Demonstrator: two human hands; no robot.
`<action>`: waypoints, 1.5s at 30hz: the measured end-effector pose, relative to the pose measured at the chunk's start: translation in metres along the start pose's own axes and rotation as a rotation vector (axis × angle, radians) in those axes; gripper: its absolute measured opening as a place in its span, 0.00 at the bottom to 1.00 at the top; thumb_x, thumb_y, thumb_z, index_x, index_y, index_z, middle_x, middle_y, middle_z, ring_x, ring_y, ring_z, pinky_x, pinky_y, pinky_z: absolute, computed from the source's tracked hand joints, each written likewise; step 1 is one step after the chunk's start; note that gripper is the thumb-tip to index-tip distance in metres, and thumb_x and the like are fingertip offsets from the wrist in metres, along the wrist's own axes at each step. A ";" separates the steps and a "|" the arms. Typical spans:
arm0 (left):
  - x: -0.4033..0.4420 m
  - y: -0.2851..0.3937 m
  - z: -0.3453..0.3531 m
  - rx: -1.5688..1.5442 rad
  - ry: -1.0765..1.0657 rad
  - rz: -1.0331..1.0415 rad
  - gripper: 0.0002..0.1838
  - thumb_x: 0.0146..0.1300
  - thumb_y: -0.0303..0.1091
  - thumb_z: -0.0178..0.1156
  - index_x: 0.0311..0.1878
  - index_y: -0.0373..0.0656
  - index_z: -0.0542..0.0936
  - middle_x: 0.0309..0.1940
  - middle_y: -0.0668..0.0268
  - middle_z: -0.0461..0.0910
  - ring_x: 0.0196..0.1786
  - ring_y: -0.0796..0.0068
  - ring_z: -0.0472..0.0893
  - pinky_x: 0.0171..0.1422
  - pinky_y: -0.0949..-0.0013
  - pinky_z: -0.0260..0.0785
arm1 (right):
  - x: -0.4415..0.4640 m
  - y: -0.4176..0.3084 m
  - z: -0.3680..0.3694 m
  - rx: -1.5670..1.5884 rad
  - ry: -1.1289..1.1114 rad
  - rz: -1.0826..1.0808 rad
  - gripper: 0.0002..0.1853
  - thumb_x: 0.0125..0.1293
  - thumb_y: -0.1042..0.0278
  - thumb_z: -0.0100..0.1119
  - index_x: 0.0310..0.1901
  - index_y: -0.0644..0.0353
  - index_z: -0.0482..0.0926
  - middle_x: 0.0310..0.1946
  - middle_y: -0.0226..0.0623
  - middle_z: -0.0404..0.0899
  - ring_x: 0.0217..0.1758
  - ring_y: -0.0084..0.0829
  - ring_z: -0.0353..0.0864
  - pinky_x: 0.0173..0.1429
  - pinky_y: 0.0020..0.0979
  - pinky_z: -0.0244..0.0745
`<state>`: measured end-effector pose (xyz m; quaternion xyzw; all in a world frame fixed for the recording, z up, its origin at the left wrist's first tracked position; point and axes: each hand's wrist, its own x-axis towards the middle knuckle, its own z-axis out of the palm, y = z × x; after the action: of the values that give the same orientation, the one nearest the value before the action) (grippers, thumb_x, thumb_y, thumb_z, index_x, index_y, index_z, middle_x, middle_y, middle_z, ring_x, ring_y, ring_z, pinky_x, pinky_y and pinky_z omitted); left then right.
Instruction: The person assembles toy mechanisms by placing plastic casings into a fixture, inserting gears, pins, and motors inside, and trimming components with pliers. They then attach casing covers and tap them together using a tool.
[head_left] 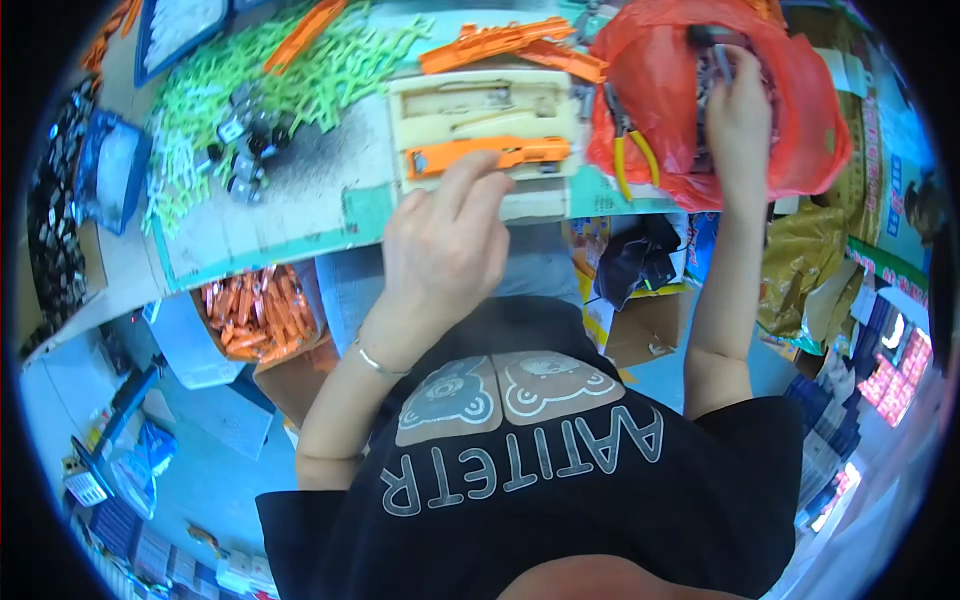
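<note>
An orange plastic toy-gun-like shell half (540, 151) lies in the cream fixture (397, 110) on the bench. My left hand (445, 240) is over its near edge, fingers curled and fingertips against the shell. Further right, a red plastic bag (640, 60) stands open, with small dark parts inside that I cannot make out. My right hand (740, 115) reaches into this bag, its fingers pinched on a small grey part (722, 62). Yellow-handled pliers (637, 165) lie between the fixture and the bag.
Pale green plastic pieces (330, 75) spread over the bench's left, with dark and clear small parts (245, 145) among them. More orange shells (495, 45) lie behind the fixture. A blue tray (110, 175) stands far left. Below the bench is a box of orange parts (265, 315).
</note>
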<state>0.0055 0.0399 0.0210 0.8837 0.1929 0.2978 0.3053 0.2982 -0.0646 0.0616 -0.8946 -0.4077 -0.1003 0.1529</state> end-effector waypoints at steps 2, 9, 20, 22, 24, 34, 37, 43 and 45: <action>0.016 -0.001 -0.004 0.122 0.015 0.038 0.18 0.46 0.25 0.62 0.45 0.42 0.78 0.48 0.63 0.76 0.39 0.65 0.77 0.39 0.66 0.68 | -0.004 0.018 0.022 0.018 0.123 -0.169 0.15 0.64 0.75 0.49 0.53 0.62 0.72 0.44 0.53 0.77 0.48 0.51 0.77 0.53 0.42 0.71; 0.031 -0.003 -0.006 0.377 -0.180 0.089 0.19 0.53 0.35 0.64 0.48 0.40 0.77 0.53 0.61 0.73 0.55 0.62 0.72 0.55 0.60 0.62 | -0.024 -0.025 -0.017 -0.057 0.212 -0.271 0.12 0.62 0.72 0.56 0.47 0.64 0.76 0.42 0.49 0.77 0.45 0.46 0.77 0.51 0.38 0.71; 0.023 0.000 -0.018 -0.836 0.048 -0.433 0.25 0.68 0.30 0.55 0.66 0.39 0.63 0.47 0.66 0.77 0.48 0.75 0.77 0.50 0.72 0.71 | -0.087 -0.056 0.010 -0.024 -0.259 -0.096 0.11 0.51 0.66 0.57 0.26 0.67 0.73 0.25 0.45 0.73 0.32 0.47 0.77 0.39 0.43 0.73; 0.024 0.003 -0.022 -0.935 -0.001 -0.524 0.21 0.69 0.31 0.55 0.63 0.38 0.66 0.43 0.66 0.78 0.41 0.79 0.78 0.43 0.77 0.70 | -0.088 -0.050 0.004 0.029 -0.224 -0.066 0.11 0.52 0.66 0.57 0.25 0.67 0.72 0.24 0.45 0.72 0.31 0.46 0.76 0.37 0.41 0.72; 0.025 0.000 -0.025 -0.944 -0.054 -0.615 0.20 0.69 0.32 0.55 0.61 0.37 0.68 0.41 0.65 0.78 0.39 0.81 0.78 0.40 0.79 0.69 | -0.088 -0.041 -0.009 0.145 -0.170 -0.030 0.11 0.52 0.66 0.56 0.24 0.67 0.71 0.23 0.44 0.70 0.29 0.45 0.75 0.34 0.39 0.70; 0.037 0.023 -0.031 -1.060 -0.022 -0.586 0.16 0.68 0.34 0.56 0.56 0.37 0.74 0.37 0.68 0.78 0.33 0.87 0.73 0.40 0.82 0.68 | -0.063 -0.064 -0.028 1.623 -0.786 0.083 0.13 0.59 0.64 0.57 0.24 0.64 0.68 0.37 0.39 0.72 0.37 0.24 0.70 0.43 0.27 0.65; 0.033 0.021 -0.037 -0.814 0.008 -0.531 0.16 0.68 0.32 0.55 0.54 0.34 0.76 0.41 0.65 0.79 0.33 0.85 0.73 0.34 0.84 0.63 | -0.066 -0.089 -0.032 1.221 -0.874 -0.073 0.18 0.58 0.64 0.60 0.19 0.64 0.66 0.43 0.42 0.72 0.39 0.27 0.71 0.49 0.31 0.66; 0.033 0.014 -0.030 -0.325 0.223 -0.228 0.12 0.59 0.23 0.62 0.47 0.34 0.79 0.35 0.58 0.81 0.34 0.73 0.80 0.38 0.72 0.72 | -0.067 -0.118 -0.026 1.124 -0.789 -0.227 0.15 0.58 0.65 0.61 0.21 0.64 0.69 0.54 0.44 0.71 0.58 0.37 0.65 0.64 0.36 0.55; 0.033 0.010 -0.030 -0.209 0.269 -0.172 0.13 0.57 0.23 0.63 0.47 0.34 0.80 0.35 0.57 0.81 0.34 0.69 0.81 0.38 0.71 0.72 | -0.067 -0.124 -0.029 1.085 -0.760 -0.226 0.15 0.58 0.65 0.61 0.22 0.64 0.69 0.54 0.43 0.71 0.58 0.38 0.64 0.65 0.37 0.54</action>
<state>0.0122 0.0629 0.0601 0.7797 0.2746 0.4044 0.3913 0.1586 -0.0450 0.0921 -0.6161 -0.5170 0.4251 0.4153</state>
